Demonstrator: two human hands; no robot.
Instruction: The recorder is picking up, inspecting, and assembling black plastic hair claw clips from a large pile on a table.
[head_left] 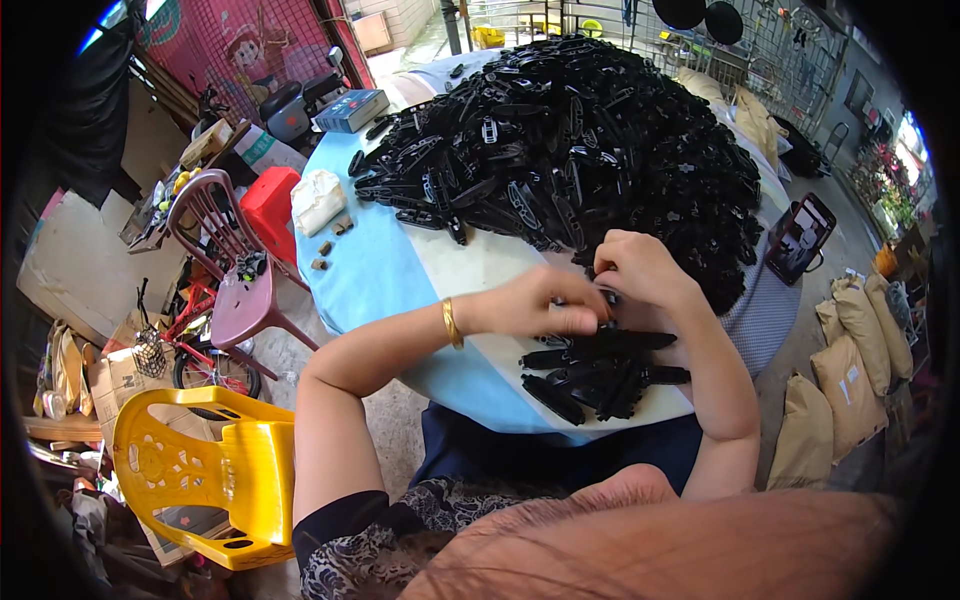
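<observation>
Head view shows a round table (380,280) with a pale blue and white cover. A large heap (580,140) of black plastic clips fills its far half. The clips are flat, elongated and glossy, with slotted centres. A smaller pile (600,370) of the same clips lies at the near edge, just below both hands.

Left hand (540,303), with a gold bangle (451,323) at the wrist, has its fingers pinched on a black clip (607,322). Right hand (640,270) meets it from above, fingers curled on the same clip. The clip sits between the heap and the small pile; its detail is hidden by the fingers.

A blue rectangular box (350,110) lies at the table's far left edge. A crumpled white bag (317,200) lies nearer, with small brown pieces (330,240) just beside it. Tan sacks (850,370) stand on the floor at right. A yellow chair (210,480), a maroon chair (235,260) and a red stool (270,205) stand at left.
</observation>
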